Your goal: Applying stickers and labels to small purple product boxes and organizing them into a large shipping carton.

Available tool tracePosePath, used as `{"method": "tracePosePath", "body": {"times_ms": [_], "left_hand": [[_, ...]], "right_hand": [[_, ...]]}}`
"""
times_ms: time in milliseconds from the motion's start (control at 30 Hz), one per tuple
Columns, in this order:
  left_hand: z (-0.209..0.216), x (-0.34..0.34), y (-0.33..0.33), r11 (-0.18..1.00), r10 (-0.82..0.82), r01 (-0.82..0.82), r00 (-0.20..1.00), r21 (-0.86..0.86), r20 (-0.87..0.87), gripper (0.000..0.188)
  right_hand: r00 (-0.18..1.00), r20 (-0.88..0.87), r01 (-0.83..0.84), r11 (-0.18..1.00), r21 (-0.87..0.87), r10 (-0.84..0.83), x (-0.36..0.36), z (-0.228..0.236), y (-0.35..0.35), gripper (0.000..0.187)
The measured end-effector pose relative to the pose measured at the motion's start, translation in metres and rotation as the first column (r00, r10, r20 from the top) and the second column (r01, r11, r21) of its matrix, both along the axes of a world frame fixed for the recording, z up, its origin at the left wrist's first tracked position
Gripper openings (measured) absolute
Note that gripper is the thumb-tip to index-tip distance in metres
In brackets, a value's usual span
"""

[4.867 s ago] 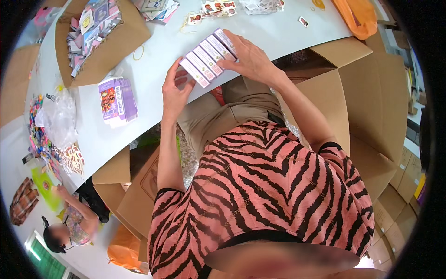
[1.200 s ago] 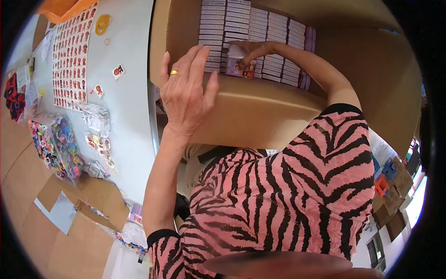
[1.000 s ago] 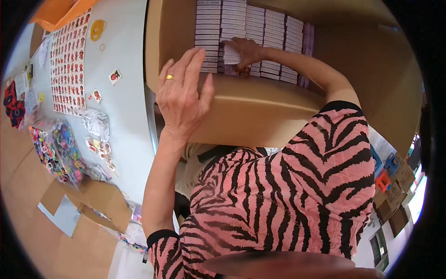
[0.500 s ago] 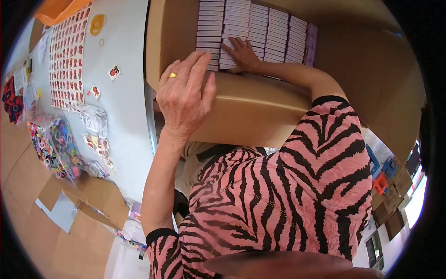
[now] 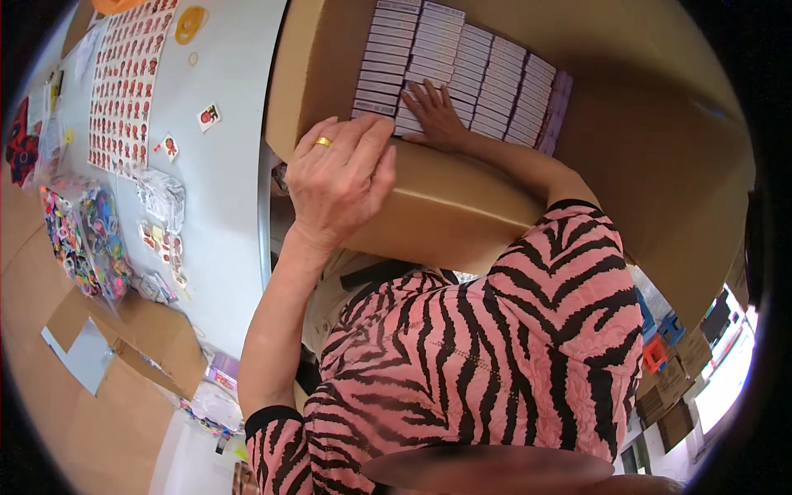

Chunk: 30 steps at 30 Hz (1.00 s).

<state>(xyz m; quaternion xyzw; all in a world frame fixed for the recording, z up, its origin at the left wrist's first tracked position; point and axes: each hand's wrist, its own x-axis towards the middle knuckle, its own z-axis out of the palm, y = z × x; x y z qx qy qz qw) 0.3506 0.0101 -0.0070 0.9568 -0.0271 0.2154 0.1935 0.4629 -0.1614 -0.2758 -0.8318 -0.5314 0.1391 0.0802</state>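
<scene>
Small flat white-and-purple boxes (image 5: pixel 503 78) are packed in several tight stacks inside a large brown cardboard carton (image 5: pixel 445 186). My right hand (image 5: pixel 436 118) reaches over the carton's near wall. Its fingers are spread flat on top of the stacks, holding nothing. Above the carton's near left corner is my left hand (image 5: pixel 340 183), a gold ring on one finger. Its fingers are bent and close together, tips pointing toward the stacks. What they hold, if anything, is hidden under the hand.
Left of the carton stands a pale table (image 5: pixel 227 173) with a sticker sheet (image 5: pixel 128 91), loose stickers, yellow rubber bands (image 5: pixel 190 25) and a clear bag of colourful small items (image 5: pixel 87 235). An open cardboard box (image 5: pixel 136 342) lies lower left. Colourful plastic stools (image 5: pixel 656 351) are at right.
The carton and stacks appear a little lower and further right as the view shifts. My left hand's fingers are more bent. My right hand stays spread on the boxes.
</scene>
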Motion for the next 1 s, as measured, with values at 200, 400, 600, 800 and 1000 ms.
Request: {"method": "tracePosePath", "body": {"times_ms": [200, 400, 600, 800, 1000], "left_hand": [[0.000, -0.001, 0.001, 0.999, 0.017, -0.019, 0.999, -0.043, -0.028, 0.019], [-0.004, 0.007, -0.001, 1.000, -0.009, 0.008, 0.999, 0.020, 0.041, 0.018], [-0.007, 0.003, 0.001, 1.000, 0.010, -0.011, 0.998, 0.021, 0.060, 0.018], [-0.003, 0.004, -0.002, 1.000, 0.008, -0.009, 0.998, 0.023, 0.061, 0.018], [-0.010, 0.003, 0.002, 0.999, 0.028, -0.031, 0.997, 0.037, 0.073, 0.015]], "right_hand": [[0.984, -0.171, -0.023, 0.994, 0.111, 0.042, 0.012, 0.016, -0.005, 0.076], [0.897, -0.422, -0.161, 0.986, -0.036, 0.131, 0.025, 0.013, -0.004, 0.058], [0.850, -0.510, -0.133, 0.990, 0.035, 0.132, 0.020, 0.011, 0.006, 0.052], [0.386, -0.673, 0.800, 0.592, -0.097, -0.631, 0.060, -0.051, -0.047, 0.053], [-0.468, -0.854, 0.603, 0.788, -0.121, 0.228, 0.053, -0.091, -0.005, 0.099]]}}
